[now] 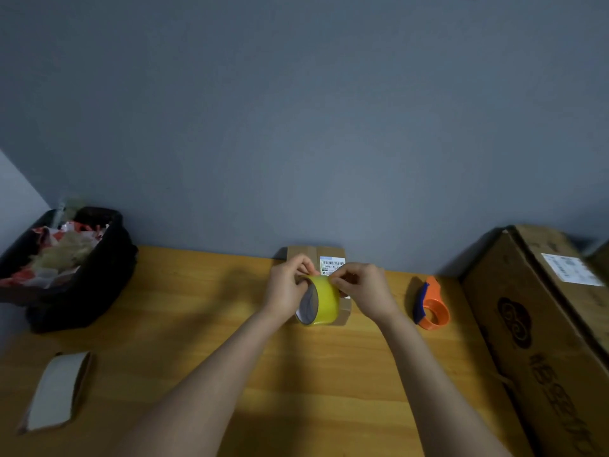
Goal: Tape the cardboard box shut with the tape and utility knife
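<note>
A small cardboard box (298, 252) with a white barcode label lies flat on the wooden table (197, 308) against the grey wall. Above its near half I hold a yellow roll of tape (324, 300) on edge. My left hand (286, 288) grips the roll at its left side. My right hand (364, 286) pinches at the top of the roll with thumb and fingertips. The hands and roll hide most of the box. No utility knife can be made out; an orange and blue tape cutter (431, 306) lies to the right of the box.
A large cardboard box (543, 324) fills the table's right side. A black bin (75, 285) of crumpled paper and tape scraps stands at the far left. An empty cardboard tape core (56, 390) lies flattened near the front left.
</note>
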